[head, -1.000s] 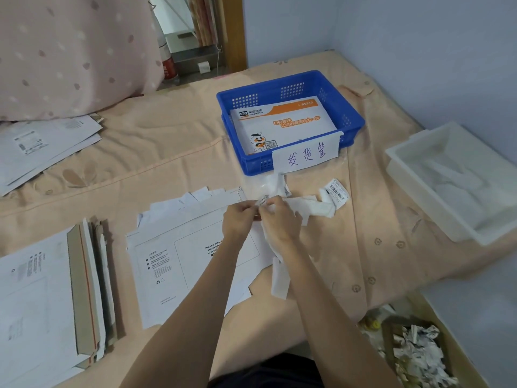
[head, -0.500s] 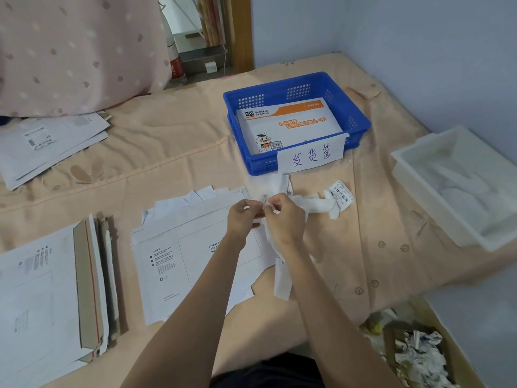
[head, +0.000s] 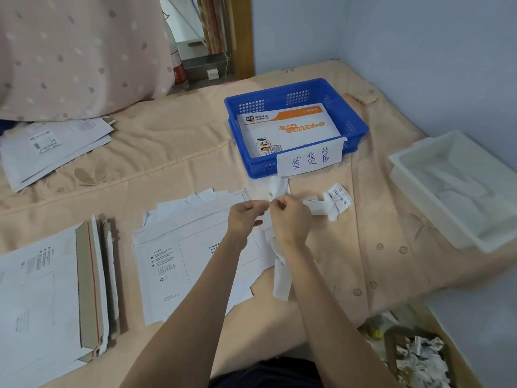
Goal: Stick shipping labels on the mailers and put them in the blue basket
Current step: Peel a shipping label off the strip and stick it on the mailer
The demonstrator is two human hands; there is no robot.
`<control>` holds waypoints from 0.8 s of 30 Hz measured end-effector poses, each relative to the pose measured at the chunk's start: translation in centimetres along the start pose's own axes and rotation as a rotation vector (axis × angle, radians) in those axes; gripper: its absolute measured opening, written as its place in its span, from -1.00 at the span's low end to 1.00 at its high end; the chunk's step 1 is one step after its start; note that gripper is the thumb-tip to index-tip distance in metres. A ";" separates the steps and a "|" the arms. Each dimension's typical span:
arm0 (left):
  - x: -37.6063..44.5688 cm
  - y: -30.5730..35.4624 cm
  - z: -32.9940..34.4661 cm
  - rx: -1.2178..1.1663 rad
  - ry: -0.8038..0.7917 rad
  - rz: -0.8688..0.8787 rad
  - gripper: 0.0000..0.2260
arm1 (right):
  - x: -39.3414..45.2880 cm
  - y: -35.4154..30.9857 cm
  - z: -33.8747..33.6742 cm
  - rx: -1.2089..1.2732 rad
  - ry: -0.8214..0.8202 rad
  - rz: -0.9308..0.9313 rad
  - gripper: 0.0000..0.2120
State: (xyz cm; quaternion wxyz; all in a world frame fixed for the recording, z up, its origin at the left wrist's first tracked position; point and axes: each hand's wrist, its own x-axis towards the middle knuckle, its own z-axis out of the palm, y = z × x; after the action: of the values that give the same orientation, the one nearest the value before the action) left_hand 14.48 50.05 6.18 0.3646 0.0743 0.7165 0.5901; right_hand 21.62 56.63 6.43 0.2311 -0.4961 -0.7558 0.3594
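Note:
Both hands meet over the bed, just in front of the blue basket [head: 355,127]. My left hand [head: 244,217] and my right hand [head: 289,219] pinch the same spot of a white label strip [head: 281,281], which hangs down below my right wrist and trails right to a crumpled end with a barcode label [head: 340,196]. Under my left forearm lies a white mailer [head: 181,261] on top of several others. The basket holds an orange-and-white mailer [head: 288,127] and bears a handwritten paper sign [head: 309,161] on its front.
A stack of mailers [head: 50,298] lies at the near left, and more labelled mailers [head: 53,147] at the far left under a pink pillow [head: 78,51]. A white tray [head: 458,186] sits at the right. A box of crumpled paper [head: 416,357] stands beside the bed.
Both hands stay together pinching the label strip; the fingers shift slightly. The view has drifted, so everything sits a little further right and lower.

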 end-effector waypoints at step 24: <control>0.0 -0.3 0.3 -0.154 -0.108 0.020 -0.87 | 0.9 0.9 0.0 0.529 -0.122 0.398 -0.85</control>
State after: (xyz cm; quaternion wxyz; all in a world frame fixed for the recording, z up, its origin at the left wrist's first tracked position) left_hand 14.74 50.18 5.93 0.4017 0.0849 0.6474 0.6421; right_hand 21.80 57.65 5.71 0.2316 -0.5344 -0.5371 0.6102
